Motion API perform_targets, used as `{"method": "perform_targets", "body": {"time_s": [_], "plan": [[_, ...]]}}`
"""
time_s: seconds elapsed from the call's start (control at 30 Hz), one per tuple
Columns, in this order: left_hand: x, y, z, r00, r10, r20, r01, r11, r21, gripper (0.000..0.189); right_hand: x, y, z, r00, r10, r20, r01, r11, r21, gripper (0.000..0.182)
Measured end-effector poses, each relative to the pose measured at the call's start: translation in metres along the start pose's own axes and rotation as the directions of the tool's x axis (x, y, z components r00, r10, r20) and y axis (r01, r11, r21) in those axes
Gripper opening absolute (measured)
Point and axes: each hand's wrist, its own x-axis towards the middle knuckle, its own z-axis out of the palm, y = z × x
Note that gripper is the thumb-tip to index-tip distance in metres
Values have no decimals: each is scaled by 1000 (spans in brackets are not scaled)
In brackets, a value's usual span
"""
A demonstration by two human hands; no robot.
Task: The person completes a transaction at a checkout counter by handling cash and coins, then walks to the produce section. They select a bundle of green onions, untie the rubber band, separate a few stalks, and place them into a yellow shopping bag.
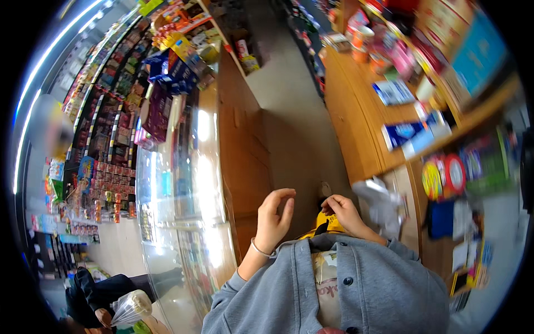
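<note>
My left hand (274, 217) is raised in front of me, its fingers bent and the thumb held apart, with nothing in it. A bangle circles that wrist, and the glass-topped display counter (227, 179) with wooden panels stands beside it. To its right my right hand (341, 211) hangs over yellow clothing (327, 223) at my waist. Its fingers curl inward, and the palm side is hidden. I see no object in it. A pale crumpled plastic bag (379, 206) lies close to my right forearm, by the wooden cabinet (354, 112).
A narrow aisle floor (288, 108) runs ahead between counter and cabinet. Blue packets (394, 92) and orange cups (362, 41) sit on the cabinet. Product boxes (158, 110) crowd the glass counter's far end. Beyond the counter, another person's hand (103, 318) holds a plastic bag (132, 308).
</note>
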Motion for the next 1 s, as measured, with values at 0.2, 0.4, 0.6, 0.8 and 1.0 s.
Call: {"method": "perform_targets", "body": {"time_s": [0.2, 0.4, 0.6, 0.8, 1.0], "plan": [[178, -36, -30, 972, -135, -194, 137, 991, 0, 16, 214, -134, 5, 973, -97, 209, 114, 991, -70, 27], [324, -128, -63, 891, -203, -406, 211, 977, -24, 12, 406, -219, 27, 877, -34, 480, 99, 989, -112, 25], [547, -207, -81, 941, -13, -338, 88, 974, 208, 25, 601, -293, 19, 907, -3, 421, 64, 990, -130, 21], [785, -303, -126, 913, 74, -402, 74, 938, 340, 34, 764, -395, 6, 959, -77, 272, 118, 984, -137, 24], [898, -407, -167, 800, -20, -599, 385, 783, 488, 41, 961, -459, 5, 955, -10, 298, 77, 974, -214, 23]]}}
